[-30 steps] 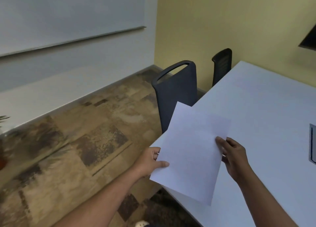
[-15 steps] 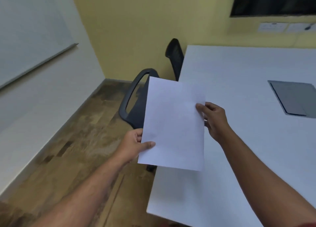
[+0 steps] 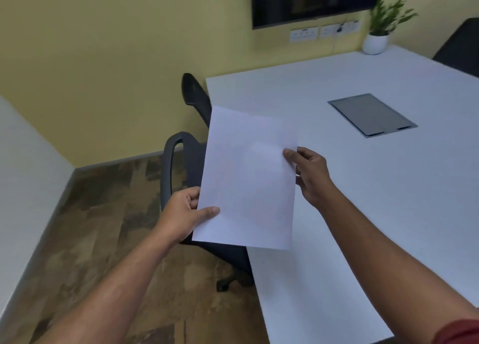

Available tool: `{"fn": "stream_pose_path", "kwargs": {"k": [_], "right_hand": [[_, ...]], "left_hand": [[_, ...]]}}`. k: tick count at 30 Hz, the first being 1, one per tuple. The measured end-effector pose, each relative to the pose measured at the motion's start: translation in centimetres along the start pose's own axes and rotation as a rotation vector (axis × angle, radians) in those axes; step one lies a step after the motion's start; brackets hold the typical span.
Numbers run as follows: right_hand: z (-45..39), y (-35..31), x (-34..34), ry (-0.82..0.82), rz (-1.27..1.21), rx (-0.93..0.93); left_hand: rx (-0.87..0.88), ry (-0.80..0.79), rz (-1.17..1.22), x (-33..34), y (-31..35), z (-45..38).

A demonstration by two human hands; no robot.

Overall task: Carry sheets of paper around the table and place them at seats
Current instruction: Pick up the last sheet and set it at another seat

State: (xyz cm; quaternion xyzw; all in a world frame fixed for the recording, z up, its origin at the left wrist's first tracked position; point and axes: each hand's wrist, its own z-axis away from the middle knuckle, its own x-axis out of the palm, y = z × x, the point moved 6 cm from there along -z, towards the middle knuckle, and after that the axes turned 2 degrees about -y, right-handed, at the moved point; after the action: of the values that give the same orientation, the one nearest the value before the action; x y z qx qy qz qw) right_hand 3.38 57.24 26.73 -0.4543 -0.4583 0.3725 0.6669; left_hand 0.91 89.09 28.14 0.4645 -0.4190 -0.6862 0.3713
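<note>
The paper (image 3: pixel 248 177), pinched at opposite edges by left hand (image 3: pixel 182 214) and right hand (image 3: pixel 309 174), looks light, floppy, crease-prone: best held by 2 edges.

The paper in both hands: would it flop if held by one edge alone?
Probably. The paper looks thin and light, a faint crease bending its top. The left hand and right hand pinch opposite edges, which likely keeps it flat. On the table it should slide easily.

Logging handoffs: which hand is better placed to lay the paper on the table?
Right, probably: the right hand pinches the paper above the table; the left hand grips it off the table's edge.
</note>
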Motion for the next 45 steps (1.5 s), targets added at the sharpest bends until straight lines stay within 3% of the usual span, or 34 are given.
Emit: {"fn": "stream_pose_path", "kwargs": {"k": [10, 17, 33, 38, 45], "right_hand": [[6.1, -0.6, 6.2, 0.278, -0.047, -0.139], [7.6, -2.7, 6.5, 0.44, 0.004, -0.212], [-1.1, 0.8, 3.4, 0.673, -0.124, -0.162], [-1.1, 5.3, 3.9, 0.732, -0.114, -0.054], [-1.2, 13.5, 4.4, 1.006, -0.091, 0.09]], "left_hand": [[0.147, -0.234, -0.002, -9.3, 0.9, -3.6], [0.204, -0.399, 0.03, -9.9, 3.1, -8.8], [0.196, -0.677, -0.162, -4.2, 6.9, -26.2], [0.221, -0.771, -0.243, 0.4, 6.8, -31.0], [0.155, -1.03, -0.331, 8.7, 2.6, -38.2]]}}
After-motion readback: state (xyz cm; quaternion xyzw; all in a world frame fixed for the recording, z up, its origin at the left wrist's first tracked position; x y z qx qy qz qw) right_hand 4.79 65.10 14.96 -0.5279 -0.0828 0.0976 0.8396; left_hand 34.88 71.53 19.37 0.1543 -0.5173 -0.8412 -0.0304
